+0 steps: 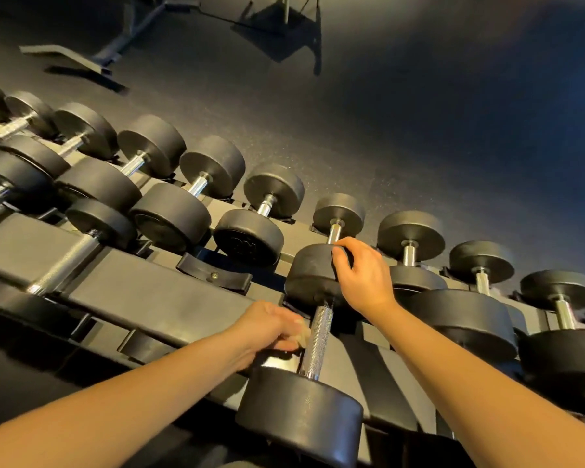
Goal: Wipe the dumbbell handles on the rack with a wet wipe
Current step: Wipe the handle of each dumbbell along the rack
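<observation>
A black dumbbell with a knurled chrome handle (319, 339) lies on the near tier of the rack (156, 295), its near head (298, 413) at the front edge. My left hand (267, 327) is just left of the handle, fingers curled round a crumpled pale wet wipe (301, 336) that touches the bar. My right hand (362, 275) reaches over the dumbbell's far head (313, 275), fingers curled on its top edge.
Two tiers of black dumbbells with chrome handles run across the rack, from far left (81, 130) to right (480, 261). Beyond it lies dark rubber floor (419, 130), with a bench frame (122, 38) at the top left.
</observation>
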